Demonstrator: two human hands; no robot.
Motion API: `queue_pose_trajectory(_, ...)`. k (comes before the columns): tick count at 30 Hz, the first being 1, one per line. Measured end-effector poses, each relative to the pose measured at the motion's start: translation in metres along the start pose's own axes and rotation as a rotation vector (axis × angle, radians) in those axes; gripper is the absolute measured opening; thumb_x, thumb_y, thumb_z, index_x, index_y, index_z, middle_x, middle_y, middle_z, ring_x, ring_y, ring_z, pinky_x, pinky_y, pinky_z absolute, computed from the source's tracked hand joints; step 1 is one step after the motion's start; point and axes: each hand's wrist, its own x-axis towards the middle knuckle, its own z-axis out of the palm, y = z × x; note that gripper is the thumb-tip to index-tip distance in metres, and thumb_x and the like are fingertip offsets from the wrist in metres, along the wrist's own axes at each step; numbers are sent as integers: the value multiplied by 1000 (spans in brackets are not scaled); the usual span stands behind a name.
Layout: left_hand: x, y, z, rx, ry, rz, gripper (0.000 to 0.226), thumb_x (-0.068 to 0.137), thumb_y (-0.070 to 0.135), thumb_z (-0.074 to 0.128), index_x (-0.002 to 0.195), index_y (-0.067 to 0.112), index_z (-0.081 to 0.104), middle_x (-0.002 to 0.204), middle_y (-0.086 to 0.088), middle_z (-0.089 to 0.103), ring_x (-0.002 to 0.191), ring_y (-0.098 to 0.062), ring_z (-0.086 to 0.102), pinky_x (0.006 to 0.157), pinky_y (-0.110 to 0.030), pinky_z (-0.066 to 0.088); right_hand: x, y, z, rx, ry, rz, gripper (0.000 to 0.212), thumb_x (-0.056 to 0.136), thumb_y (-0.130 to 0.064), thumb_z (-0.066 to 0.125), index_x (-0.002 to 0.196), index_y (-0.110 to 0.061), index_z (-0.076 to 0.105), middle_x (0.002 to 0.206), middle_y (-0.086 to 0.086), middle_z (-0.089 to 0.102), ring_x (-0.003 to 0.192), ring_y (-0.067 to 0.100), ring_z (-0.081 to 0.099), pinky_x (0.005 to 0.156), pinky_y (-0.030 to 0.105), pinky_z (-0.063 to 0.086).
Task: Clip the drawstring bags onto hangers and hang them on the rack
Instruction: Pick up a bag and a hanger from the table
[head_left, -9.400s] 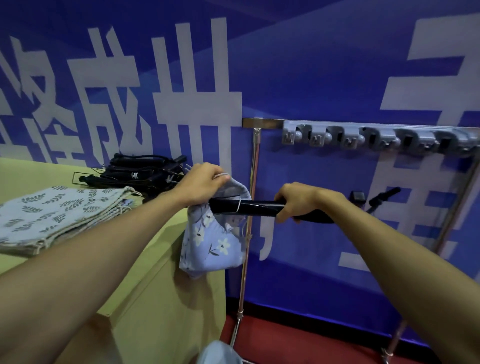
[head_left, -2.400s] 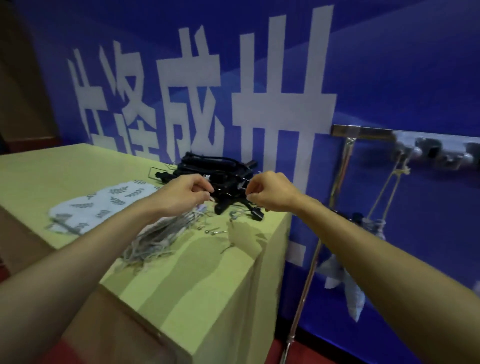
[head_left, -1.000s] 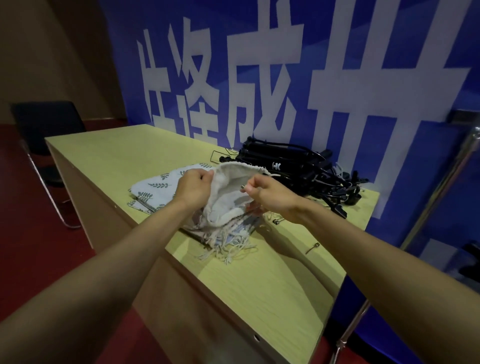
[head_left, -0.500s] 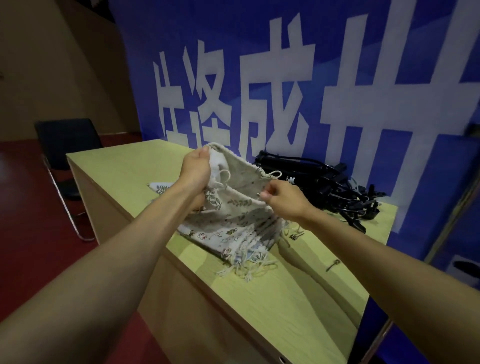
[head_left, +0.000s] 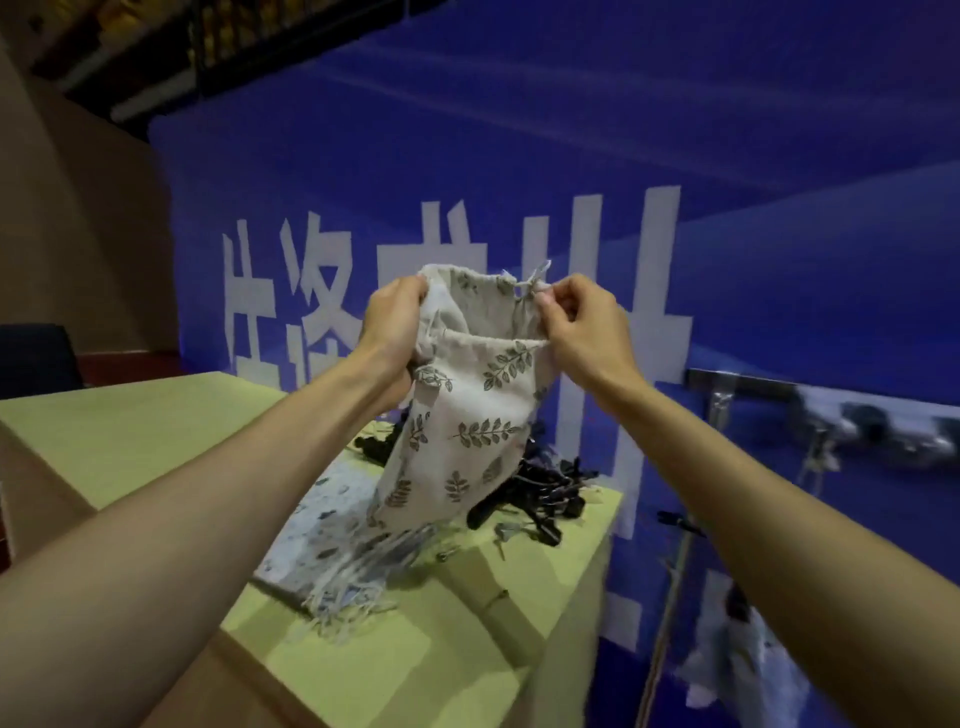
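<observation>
A beige drawstring bag (head_left: 462, 415) with a grey leaf print hangs in the air above the table, its mouth spread wide. My left hand (head_left: 392, 319) grips the left side of its rim. My right hand (head_left: 582, 325) pinches the right side of the rim by the white cord knot. More bags (head_left: 332, 540) lie stacked on the table under it, with fringes toward me. A heap of black clip hangers (head_left: 535, 499) sits behind the held bag. The metal rack (head_left: 737, 379) stands at the right, with a light floral bag (head_left: 737, 670) hanging on it.
The yellow-green table (head_left: 130, 431) runs from the left to its right edge beside the rack's upright pole. A blue banner with white characters (head_left: 519, 156) backs everything. A dark chair (head_left: 34, 356) stands at the far left. Small metal pins (head_left: 498, 540) lie near the hangers.
Both hands have lifted the leaf-print bag from the stack up into the air and spread its mouth wider. The view has tilted up and swung right, bringing the rack back in.
</observation>
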Motion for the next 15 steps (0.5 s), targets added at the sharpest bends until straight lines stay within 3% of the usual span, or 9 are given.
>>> queue_pose_trajectory(4, -26, 3, 60, -42, -96, -47, 25, 96, 18, 45, 78, 9, 61, 70, -10, 59, 59, -19, 52, 59, -35, 41, 1, 3, -85, -177, -63, -71, 18, 94, -28, 60, 90, -11, 65, 75, -3, 63, 69, 8, 54, 64, 25, 45)
queue_pose_trajectory(7, -40, -10, 96, -14, -137, -138, 24, 96, 18, 47, 81, 9, 64, 79, -14, 64, 68, -24, 57, 66, -37, 47, -7, 10, -142, -363, -284, -90, 17, 88, -32, 68, 84, -15, 68, 70, -4, 65, 63, 5, 55, 62, 24, 46)
queue_pose_trajectory(9, -52, -27, 121, 26, -200, -204, 22, 96, 20, 48, 85, 9, 62, 81, -13, 63, 71, -24, 59, 68, -37, 49, -17, 17, -174, -469, -448, -63, 16, 85, -32, 72, 76, -20, 68, 59, -8, 63, 51, 0, 54, 53, 16, 44)
queue_pose_trajectory(12, -69, -56, 152, 98, -320, -280, 20, 97, 19, 49, 82, 10, 61, 70, -8, 60, 60, -21, 57, 61, -31, 48, -34, 31, -207, -619, -605, -34, 14, 84, -25, 74, 72, -28, 68, 52, -21, 61, 50, -7, 54, 49, 7, 39)
queue_pose_trajectory(15, -87, -84, 172, 172, -384, -348, 18, 94, 10, 49, 79, 11, 57, 67, -9, 57, 54, -19, 55, 51, -26, 46, -46, 46, -230, -674, -692, 36, 17, 84, -24, 75, 70, -32, 68, 62, -19, 64, 56, -11, 55, 52, 6, 40)
